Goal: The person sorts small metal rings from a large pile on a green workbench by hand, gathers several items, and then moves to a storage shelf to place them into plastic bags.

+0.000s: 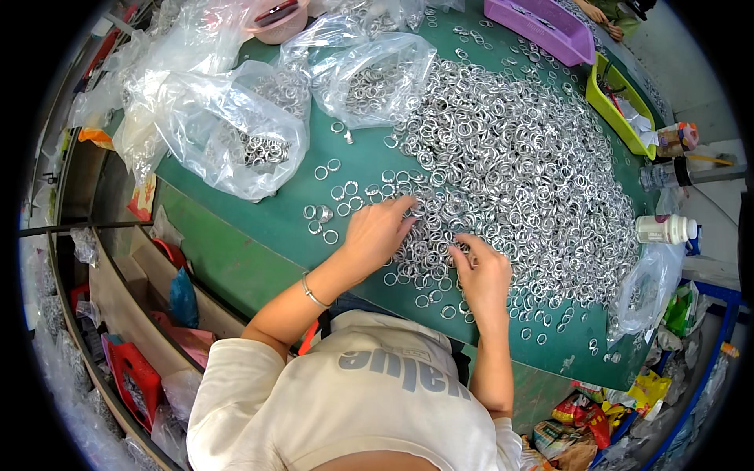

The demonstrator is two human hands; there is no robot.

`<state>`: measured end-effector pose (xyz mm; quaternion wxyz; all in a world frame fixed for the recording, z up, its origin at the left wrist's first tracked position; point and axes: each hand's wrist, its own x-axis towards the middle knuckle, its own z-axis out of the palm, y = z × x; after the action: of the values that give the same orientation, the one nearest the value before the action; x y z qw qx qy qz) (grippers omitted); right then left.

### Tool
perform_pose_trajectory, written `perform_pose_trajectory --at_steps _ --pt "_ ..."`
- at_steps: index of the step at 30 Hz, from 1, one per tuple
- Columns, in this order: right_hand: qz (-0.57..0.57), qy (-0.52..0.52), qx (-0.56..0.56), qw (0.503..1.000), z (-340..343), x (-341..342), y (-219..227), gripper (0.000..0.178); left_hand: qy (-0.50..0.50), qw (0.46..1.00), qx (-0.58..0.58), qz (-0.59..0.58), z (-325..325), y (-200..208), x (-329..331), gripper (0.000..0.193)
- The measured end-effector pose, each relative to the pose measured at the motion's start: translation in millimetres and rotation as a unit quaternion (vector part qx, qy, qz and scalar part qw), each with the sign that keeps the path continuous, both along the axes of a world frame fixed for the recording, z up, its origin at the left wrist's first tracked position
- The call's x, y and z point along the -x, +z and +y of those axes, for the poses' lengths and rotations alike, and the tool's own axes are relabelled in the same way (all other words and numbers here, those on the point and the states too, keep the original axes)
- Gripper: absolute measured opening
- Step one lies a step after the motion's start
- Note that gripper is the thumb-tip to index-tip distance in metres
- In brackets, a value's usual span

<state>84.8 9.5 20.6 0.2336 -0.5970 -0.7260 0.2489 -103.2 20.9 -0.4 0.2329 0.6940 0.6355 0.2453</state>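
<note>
A broad heap of silver metal rings (510,149) covers the middle and right of a green table (243,216). My left hand (378,234) rests at the heap's near left edge, thumb and index finger apart, with fingertips on the rings. To its right, my right hand (484,271) touches the heap's near side; a gap shows between its thumb and index finger. I cannot make out a ring held in either hand. Several loose rings (331,235) lie to the left of my left hand. More are scattered along the near edge.
Clear plastic bags (236,118) containing rings stand at the far left. A purple basket (542,27) and a yellow-green basket (620,102) sit at the far right. A white bottle (666,229) and a plastic bag (652,286) are by the right edge. Colourful packets (581,416) lie below right.
</note>
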Motion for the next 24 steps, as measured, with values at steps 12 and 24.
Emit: perform_pose_trajectory --at_steps 12,24 --pt "-0.031 0.01 -0.018 0.999 -4 11 1 0.015 -0.051 0.997 -0.017 -0.059 -8 5 -15 0.016" --pt "0.006 -0.088 0.009 0.996 -10 -19 4 0.005 0.021 0.998 0.029 -0.049 -19 10 7 0.011"
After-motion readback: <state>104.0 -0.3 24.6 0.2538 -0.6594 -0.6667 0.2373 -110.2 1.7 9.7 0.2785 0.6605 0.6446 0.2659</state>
